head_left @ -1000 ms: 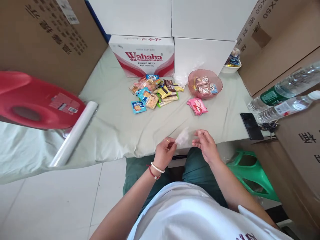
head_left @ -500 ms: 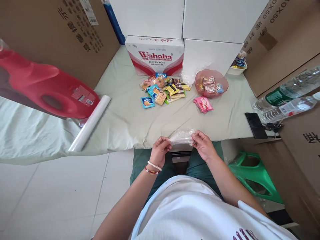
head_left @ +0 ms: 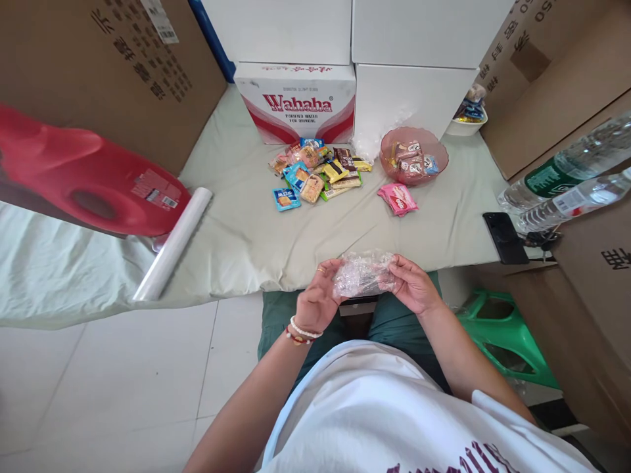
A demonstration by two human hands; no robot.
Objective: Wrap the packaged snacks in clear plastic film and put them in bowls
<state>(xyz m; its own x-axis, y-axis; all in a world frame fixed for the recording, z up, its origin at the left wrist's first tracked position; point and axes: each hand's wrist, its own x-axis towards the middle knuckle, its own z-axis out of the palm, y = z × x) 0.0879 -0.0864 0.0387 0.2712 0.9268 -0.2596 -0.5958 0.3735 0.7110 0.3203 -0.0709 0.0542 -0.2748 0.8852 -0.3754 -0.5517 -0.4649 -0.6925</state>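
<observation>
While both forearms are angled inward from the lower part of the view, a crumpled piece of clear plastic film is held between the two hands, at the front edge of the green-covered table and over the gap between the knees

Left hand: left end of the film is held at the fingertips – fingers are bent and raised, the palm is turned inward toward the film, the wrist is kept slightly lower than the fingertips. A ring is worn on one finger, two bracelets at the wrist. Exact thumb contact cannot be told

Right hand: right end of the film is pinched between thumb and fingers – a narrow grip, fingertips pointed left toward the other hand, the lower fingers curled in. The film is spread across the short span between the hands, wrinkled all over

Beyond the hands, pink packets are set in front of a pink glass bowl with wrapped snacks inside. A loose heap of snack packs is piled left of the bowl, in front of a Wahaha box. On the left, a white roll is laid just beside a red jug; on the right, a black phone is placed by two clear bottles
</observation>
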